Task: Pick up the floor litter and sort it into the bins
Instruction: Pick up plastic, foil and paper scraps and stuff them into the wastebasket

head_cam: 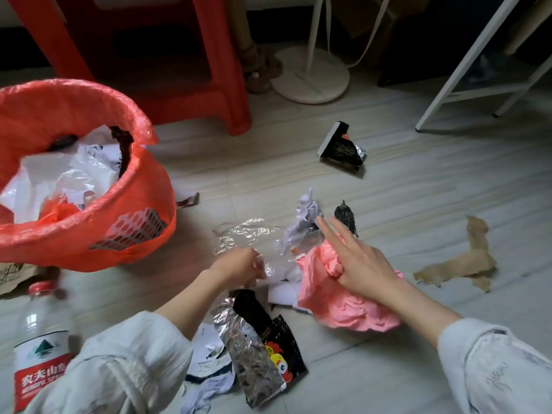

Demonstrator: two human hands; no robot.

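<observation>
Litter lies scattered on the pale floor. My left hand (239, 265) pinches the edge of a clear crinkled plastic wrapper (248, 237). My right hand (355, 258) rests over a crumpled pink plastic bag (343, 309), two fingers stretched forward, the others curled into the bag. Just beyond the fingertips sit a crumpled white paper (303, 219) and a small black scrap (346, 218). A black and silver foil snack packet (263, 345) lies near my left forearm. The bin with an orange liner (89, 228) stands at the left, holding white paper and plastic.
A water bottle (38, 339) stands at the lower left beside brown cardboard (15, 276). A black foil packet (342, 150) and torn brown paper (466, 261) lie farther out. A red stool (167, 55), a white fan base (310, 76) and white frame legs (466, 55) stand behind.
</observation>
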